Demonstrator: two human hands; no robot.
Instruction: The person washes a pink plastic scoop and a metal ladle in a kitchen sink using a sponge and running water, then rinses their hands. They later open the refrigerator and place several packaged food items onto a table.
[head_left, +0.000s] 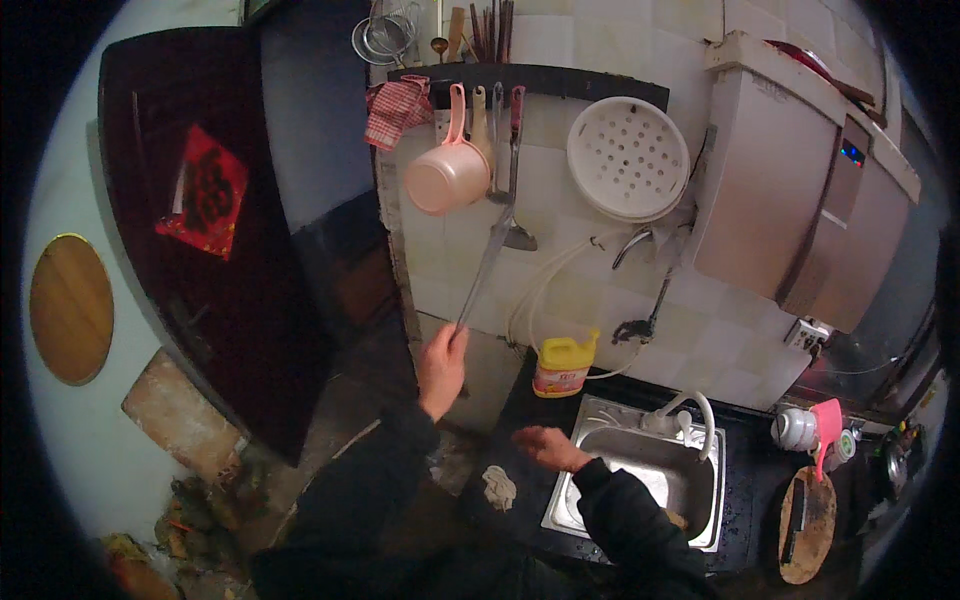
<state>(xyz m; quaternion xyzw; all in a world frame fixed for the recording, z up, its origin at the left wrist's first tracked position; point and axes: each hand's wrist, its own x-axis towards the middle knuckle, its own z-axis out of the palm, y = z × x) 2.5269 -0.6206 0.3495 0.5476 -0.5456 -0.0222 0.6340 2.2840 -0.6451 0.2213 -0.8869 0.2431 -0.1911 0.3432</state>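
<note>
My left hand (442, 367) is raised before the tiled wall, its fingers closed around the lower end of a long metal utensil (481, 270). That utensil slants up and to the right, and its upper end overlaps a hanging metal turner (516, 172) in the view. I cannot tell whether the two touch, nor what kind of utensil I hold. Lower down, my right hand (553, 448) hovers over the left rim of the stainless steel sink (559, 517), empty, with its fingers slightly apart. A crumpled pale cloth (499, 488) lies on the black counter left of the sink.
A pink dipper (448, 180) and a white perforated steamer plate (628, 159) hang on the wall. A yellow jug (564, 366) stands behind the sink, near the faucet (701, 420). At right, a knife lies on an oval cutting board (819, 517). A dark door (202, 300) stands left.
</note>
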